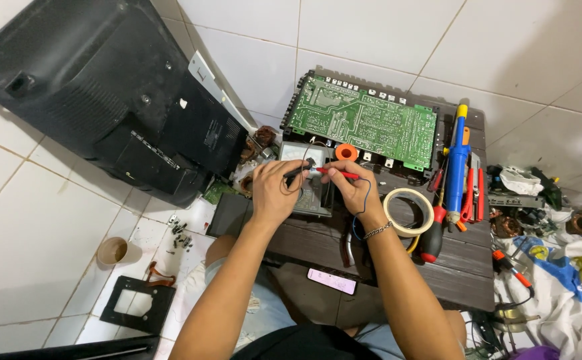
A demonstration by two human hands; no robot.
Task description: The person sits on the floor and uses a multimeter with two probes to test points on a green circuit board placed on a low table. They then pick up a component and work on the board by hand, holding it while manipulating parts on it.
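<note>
Forearms stretch out from the lap, and both hands meet over the analog multimeter (306, 175) on the dark wooden table (451, 267). Left hand (274, 190) pinches the black probe (297, 172), right hand (351, 187) pinches the red probe (336, 173), tips touching or nearly so. Beyond them, the green circuit board (364, 120) lies bare and unprobed, so testing looks barely begun. Tape roll (407, 212) and blue solder sucker (457, 157) wait at right.
</note>
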